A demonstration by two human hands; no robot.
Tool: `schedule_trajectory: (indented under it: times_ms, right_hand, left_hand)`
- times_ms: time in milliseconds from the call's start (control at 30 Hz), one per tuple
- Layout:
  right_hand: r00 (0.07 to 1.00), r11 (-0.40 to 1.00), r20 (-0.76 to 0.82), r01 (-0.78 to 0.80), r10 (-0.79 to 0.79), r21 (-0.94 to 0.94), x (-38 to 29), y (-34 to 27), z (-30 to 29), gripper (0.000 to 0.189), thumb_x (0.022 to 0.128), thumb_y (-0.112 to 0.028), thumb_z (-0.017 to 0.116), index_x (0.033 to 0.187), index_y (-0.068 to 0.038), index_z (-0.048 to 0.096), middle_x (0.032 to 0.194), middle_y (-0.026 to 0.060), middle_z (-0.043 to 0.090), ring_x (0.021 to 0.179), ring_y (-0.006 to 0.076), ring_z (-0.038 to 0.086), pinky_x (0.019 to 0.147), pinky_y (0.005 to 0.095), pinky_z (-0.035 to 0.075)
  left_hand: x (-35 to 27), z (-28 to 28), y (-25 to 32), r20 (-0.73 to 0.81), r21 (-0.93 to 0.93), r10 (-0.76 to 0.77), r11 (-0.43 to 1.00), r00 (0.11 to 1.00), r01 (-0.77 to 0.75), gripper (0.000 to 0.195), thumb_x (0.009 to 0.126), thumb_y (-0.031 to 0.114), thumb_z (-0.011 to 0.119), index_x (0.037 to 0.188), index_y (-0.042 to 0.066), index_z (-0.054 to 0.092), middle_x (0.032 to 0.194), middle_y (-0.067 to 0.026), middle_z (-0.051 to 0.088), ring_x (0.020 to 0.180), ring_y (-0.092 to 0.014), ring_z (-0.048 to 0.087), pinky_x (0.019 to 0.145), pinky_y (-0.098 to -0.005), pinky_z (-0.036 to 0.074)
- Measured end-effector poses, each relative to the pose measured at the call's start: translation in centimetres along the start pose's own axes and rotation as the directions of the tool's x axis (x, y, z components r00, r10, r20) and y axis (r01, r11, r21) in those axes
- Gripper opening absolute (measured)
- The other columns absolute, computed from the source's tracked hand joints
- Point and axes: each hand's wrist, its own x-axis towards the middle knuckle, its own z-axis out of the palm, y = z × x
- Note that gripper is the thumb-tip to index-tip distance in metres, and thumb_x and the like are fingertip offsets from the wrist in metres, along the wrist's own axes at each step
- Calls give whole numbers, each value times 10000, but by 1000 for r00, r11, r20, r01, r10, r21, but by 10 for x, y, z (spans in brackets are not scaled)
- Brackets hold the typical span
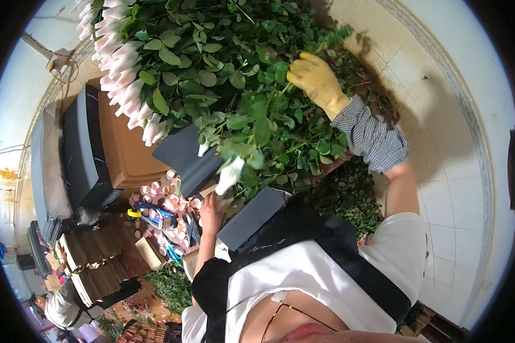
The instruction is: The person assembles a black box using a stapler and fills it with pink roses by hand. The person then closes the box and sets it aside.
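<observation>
My right hand [317, 83], in a yellow glove with a checked sleeve cover, is closed around green stems at the right side of a big heap of leafy stems [206, 64]. My bare left hand [212, 212] is beside a netted flower head [230, 175]; whether its fingers grip anything is unclear. A row of flower heads in white-pink net sleeves [124, 64] lines the heap's left edge. Grey corrugated sheets lie near me, one [252, 218] against my apron, another [189, 158] under the foliage.
Pink petals [169, 199], teal-handled scissors [173, 253], a blue box [156, 216] and a yellow tape roll [133, 212] lie left of my left hand. Beyond are cardboard [128, 145] and dark sheets [81, 141]. A person [64, 306] is at lower left. A tiled wall [437, 171] stands at right.
</observation>
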Motion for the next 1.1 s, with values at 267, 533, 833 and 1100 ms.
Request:
schedule_trajectory:
  times_ms: [267, 533, 833, 1100]
  right_hand:
    - [725, 853, 484, -513, 490, -96, -48, -9, 62, 134, 865, -93, 628, 872, -26, 744, 1069, 103, 710, 1040, 310, 629, 1045, 361, 443]
    - [796, 705, -100, -580, 597, -408, -95, 40, -77, 308, 894, -18, 515, 1101, -143, 706, 1268, 93, 652, 1210, 307, 586, 1025, 393, 481]
    - [-198, -201, -66, -803, 978, -562, -428, 10, -13, 512, 975, -304, 509, 1420, -57, 457, 1363, 195, 562, 1171, 345, 593, 976, 422, 473]
    - [885, 915, 297, -396, 358, 76, -50, -79, 51, 387, 895, 11, 525, 1262, -107, 563, 1293, 101, 590, 1197, 296, 562, 1002, 433, 491]
  left_hand:
    - [10, 4, -5, -17, -8, 54, 999, 998, -54, 683, 722, 217, 821, 1294, -15, 528, 1103, -205, 605, 1011, -400, 569, 891, -463, 474]
    - [6, 2, -3, -22, 7, 23, 1000, 999, -23, 690, 747, 242, 809, 1312, -23, 515, 1141, -207, 595, 1041, -403, 559, 902, -459, 469]
    - [0, 5, 3, -25, -22, -41, 999, 999, 40, 709, 728, 214, 815, 1329, -5, 509, 1179, -192, 580, 1100, -401, 528, 968, -460, 435]
    - [0, 3, -3, 2, -12, -14, 1000, 1000, 14, 702, 748, 247, 803, 1333, -9, 511, 1130, -200, 577, 1054, -400, 542, 921, -464, 457]
